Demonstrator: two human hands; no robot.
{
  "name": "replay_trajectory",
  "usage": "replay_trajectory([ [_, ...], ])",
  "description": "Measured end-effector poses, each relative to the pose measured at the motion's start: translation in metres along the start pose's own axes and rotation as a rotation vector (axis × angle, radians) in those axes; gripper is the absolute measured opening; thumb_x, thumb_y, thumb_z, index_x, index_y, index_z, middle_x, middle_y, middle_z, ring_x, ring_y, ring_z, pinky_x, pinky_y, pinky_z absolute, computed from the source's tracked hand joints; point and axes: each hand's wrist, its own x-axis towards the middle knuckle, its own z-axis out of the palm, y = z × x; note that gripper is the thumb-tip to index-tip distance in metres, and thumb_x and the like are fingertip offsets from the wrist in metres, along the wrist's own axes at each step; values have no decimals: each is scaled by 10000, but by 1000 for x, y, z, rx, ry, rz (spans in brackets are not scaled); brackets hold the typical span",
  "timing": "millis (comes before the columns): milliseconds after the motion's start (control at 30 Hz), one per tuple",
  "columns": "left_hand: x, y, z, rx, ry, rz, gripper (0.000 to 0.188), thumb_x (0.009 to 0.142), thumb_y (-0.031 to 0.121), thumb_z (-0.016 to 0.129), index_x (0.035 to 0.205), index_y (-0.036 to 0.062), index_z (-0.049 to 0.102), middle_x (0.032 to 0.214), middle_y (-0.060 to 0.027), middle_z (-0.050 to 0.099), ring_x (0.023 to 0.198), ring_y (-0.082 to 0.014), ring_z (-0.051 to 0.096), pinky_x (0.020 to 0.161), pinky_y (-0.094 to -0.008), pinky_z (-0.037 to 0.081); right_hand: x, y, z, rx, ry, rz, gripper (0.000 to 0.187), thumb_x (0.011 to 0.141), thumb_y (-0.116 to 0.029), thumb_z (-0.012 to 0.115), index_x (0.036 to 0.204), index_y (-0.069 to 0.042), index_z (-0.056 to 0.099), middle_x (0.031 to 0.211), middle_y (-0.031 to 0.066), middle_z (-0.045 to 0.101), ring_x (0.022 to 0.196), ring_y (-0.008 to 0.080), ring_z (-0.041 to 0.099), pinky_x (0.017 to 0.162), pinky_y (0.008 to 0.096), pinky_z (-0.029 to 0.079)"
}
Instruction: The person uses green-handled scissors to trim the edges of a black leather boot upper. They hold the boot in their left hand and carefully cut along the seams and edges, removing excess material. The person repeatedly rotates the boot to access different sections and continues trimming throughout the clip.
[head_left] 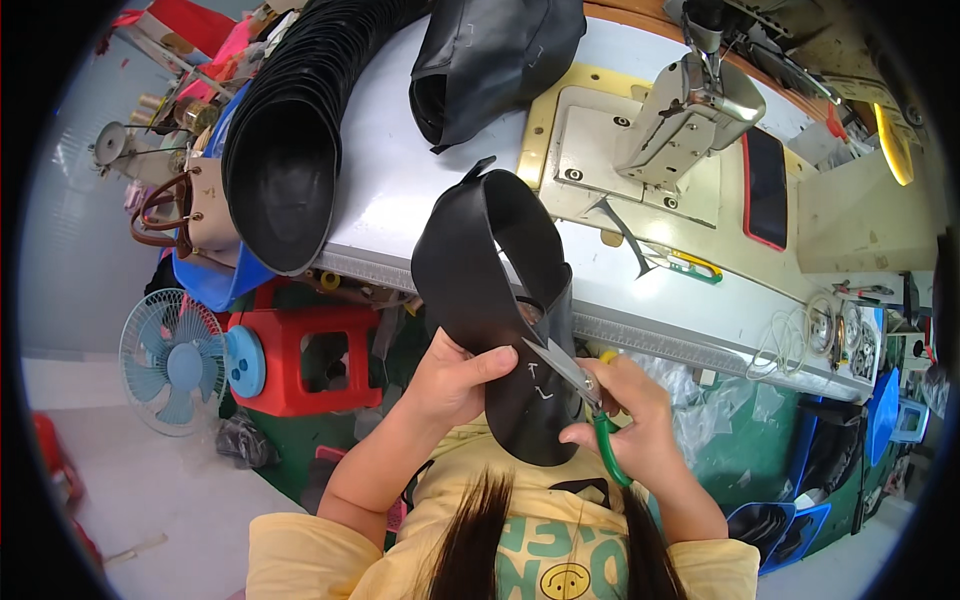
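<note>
My left hand [452,382] grips a looped black leather piece [455,265], like a boot upper, with the thumb flat on its outer face. Pale chalk-like marks show on its lower part. In my right hand [640,415] are green-handled scissors [568,370], their pointed blades lying over the leather beside my left thumb. Whether the blades touch it I cannot tell. Beyond my hands, another black leather piece [490,60] rests on the white table [385,130]. To its left runs a long row of nested black leather pieces [285,180].
A sewing machine [690,115] stands at the back right, near a red-edged phone [766,190]. A dark strip [627,235] and yellow-green thread snips [695,266] lie before it. Left of the table are a handbag [212,210], a blue fan [182,362] and a red stool [295,385].
</note>
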Motion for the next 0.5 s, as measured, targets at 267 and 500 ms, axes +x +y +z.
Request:
replay_trajectory([
  [267, 1, 0, -4, 63, -36, -19, 297, 789, -40, 595, 1074, 30, 548, 1021, -70, 596, 921, -164, 582, 834, -315, 472, -8, 1, 8, -138, 126, 8, 595, 556, -340, 802, 1034, -49, 600, 655, 34, 496, 521, 155, 471, 473, 263, 388],
  [500, 0, 14, -14, 224, -142, -85, 510, 705, 91, 694, 1158, -7, 483, 1008, -93, 599, 918, -177, 584, 816, -303, 467, -12, 19, -10, 148, 380, 47, 591, 626, -356, 789, 1072, -33, 575, 850, 67, 607, 611, 116, 541, 544, 218, 444],
])
